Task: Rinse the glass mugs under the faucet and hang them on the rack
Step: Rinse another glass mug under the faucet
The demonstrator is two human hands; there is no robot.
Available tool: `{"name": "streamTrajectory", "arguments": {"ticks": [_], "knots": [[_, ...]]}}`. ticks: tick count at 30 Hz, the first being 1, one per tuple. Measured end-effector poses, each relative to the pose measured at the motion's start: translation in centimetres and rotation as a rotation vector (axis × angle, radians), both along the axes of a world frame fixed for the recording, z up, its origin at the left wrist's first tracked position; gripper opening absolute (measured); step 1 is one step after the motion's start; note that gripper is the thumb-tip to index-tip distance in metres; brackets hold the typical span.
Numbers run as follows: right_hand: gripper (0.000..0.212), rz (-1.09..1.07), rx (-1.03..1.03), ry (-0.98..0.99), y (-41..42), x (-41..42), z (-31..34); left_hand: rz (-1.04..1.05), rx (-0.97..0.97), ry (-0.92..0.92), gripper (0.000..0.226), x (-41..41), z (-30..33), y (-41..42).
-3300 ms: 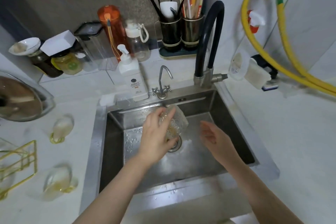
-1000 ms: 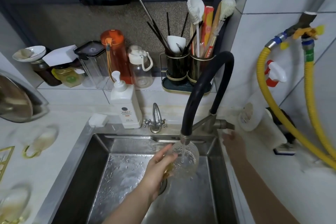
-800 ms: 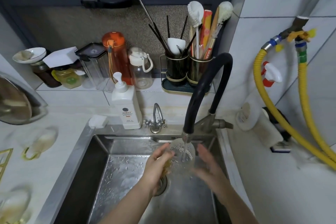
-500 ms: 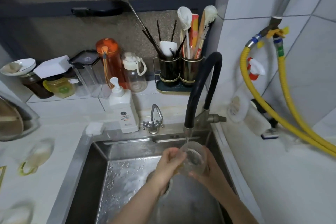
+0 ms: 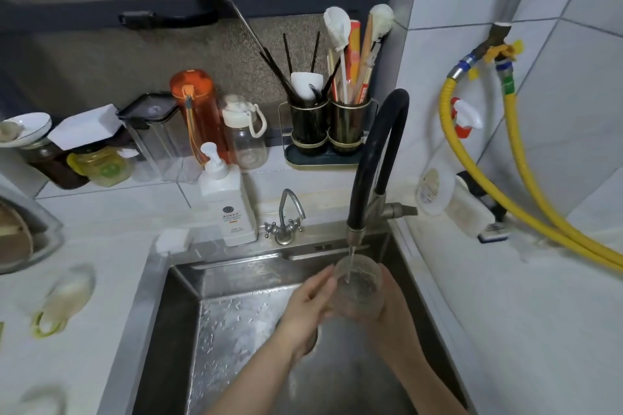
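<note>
Both forearms rise from the bottom edge of the frame and converge over the stainless steel sink (image 5: 158,323) in the lower middle. The left hand (image 5: 308,305) comes in from the lower left, its fingers curled against the left side of the clear textured glass mug (image 5: 359,285), gripping it. The right hand (image 5: 391,307) comes in from the lower right and cups the mug's right side and underside, its fingers wrapped round the glass. The mug is held between the two hands, mouth tilted up, directly below the spout of the black curved hose faucet (image 5: 377,158), and a thin stream of water falls into it.

On the white worktop (image 5: 111,266) at the left of the frame lies a second glass mug with a yellowish handle (image 5: 62,305) on its side; another blurred glass mug (image 5: 40,401) shows at the lower left corner. Behind the sink stand a white pump bottle (image 5: 226,202) and a small chrome tap (image 5: 285,217). Further back, an orange water bottle (image 5: 197,111) and two dark utensil holders (image 5: 328,126) line the ledge. Yellow hoses (image 5: 526,178) loop down the tiled wall at the right.
</note>
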State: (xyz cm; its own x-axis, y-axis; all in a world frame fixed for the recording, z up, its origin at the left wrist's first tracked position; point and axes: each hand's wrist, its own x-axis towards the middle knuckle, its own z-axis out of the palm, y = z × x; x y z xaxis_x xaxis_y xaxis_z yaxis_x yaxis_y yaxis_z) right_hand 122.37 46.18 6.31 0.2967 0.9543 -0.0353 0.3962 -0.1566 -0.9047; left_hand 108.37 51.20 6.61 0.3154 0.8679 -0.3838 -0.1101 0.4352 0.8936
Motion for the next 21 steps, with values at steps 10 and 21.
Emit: {"name": "streamTrajectory", "arguments": {"ticks": [10, 21], "knots": [[0.088, -0.016, 0.007, -0.128, -0.1, 1.1, -0.4, -0.015, -0.012, 0.026, 0.024, 1.5, 0.0, 0.4], [0.064, 0.094, 0.151, 0.148, 1.2, 0.9, -0.3, 0.078, 0.039, 0.047, 0.027, 0.5, 0.1, 0.2]]}}
